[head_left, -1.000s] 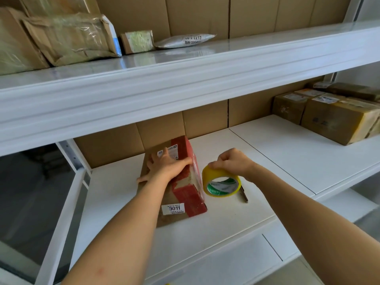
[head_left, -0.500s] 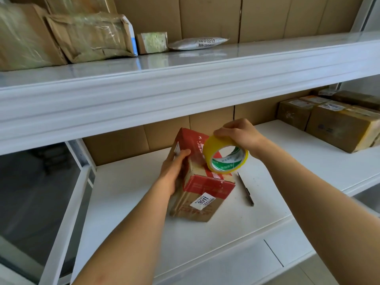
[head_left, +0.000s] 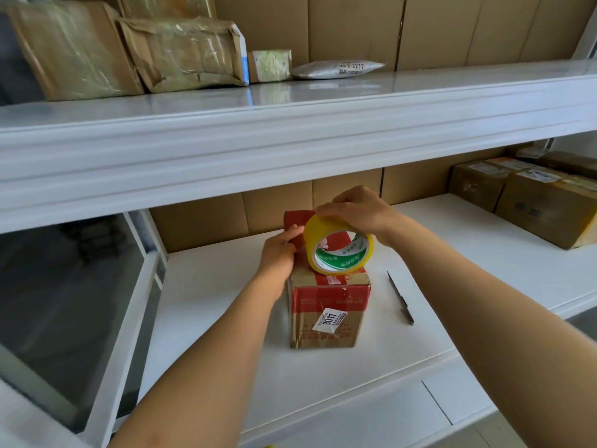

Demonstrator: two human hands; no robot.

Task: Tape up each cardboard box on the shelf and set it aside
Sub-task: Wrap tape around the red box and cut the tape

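Taping a cardboard box [head_left: 328, 305] on the shelf [head_left: 468, 253]

Left hand [head_left: 277, 253] grips the box's upper left side; right hand [head_left: 353, 210] grasps the yellow tape roll [head_left: 310, 240] resting on its top.

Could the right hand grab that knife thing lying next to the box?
Probably yes, but not right now: the right hand grips the tape roll, though bare shelf surrounds the knife.

— What's hidden behind the right hand [head_left: 355, 210]?
— The box [head_left: 326, 305] top's far end; the tape roll [head_left: 337, 250] covers more.
— The label [head_left: 329, 319] nearer than the hand?
— "3011" reads; its small print is too tiny.
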